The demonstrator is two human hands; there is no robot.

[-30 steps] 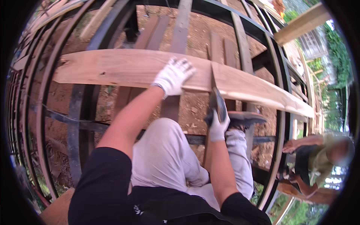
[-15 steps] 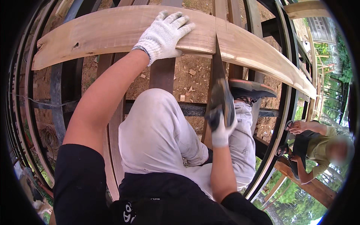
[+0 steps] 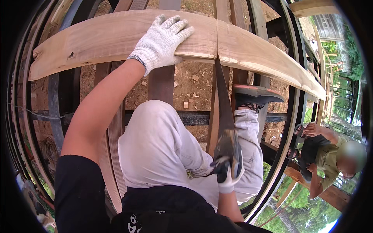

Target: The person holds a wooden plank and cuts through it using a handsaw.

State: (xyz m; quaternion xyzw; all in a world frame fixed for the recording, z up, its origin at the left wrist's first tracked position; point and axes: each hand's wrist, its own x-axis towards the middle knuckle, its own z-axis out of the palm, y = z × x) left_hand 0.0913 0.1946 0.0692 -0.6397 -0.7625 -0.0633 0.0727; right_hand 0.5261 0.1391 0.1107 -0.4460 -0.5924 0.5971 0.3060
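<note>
A long pale wooden plank (image 3: 116, 37) lies crosswise in front of me over darker beams. My left hand (image 3: 161, 42), in a white knitted work glove, rests flat on the plank with its fingers spread. In a white and black glove, my right hand (image 3: 226, 173) is closed round the handle of a handsaw (image 3: 224, 105). The blade points away from me, and its tip meets the plank's near edge. From there a thin straight cut line runs across the board, right of my left hand. The fingers on the handle are partly blurred.
Dark beams and metal rails (image 3: 190, 118) form an open frame over bare earth with wood chips (image 3: 195, 77). My shoe (image 3: 258, 94) rests on a beam just right of the blade. At the far right sits another person (image 3: 326, 155) in an olive shirt.
My right hand has drawn the saw back toward me, so less of the blade lies in the plank. My left hand still presses on the board; the whole view has shifted slightly.
</note>
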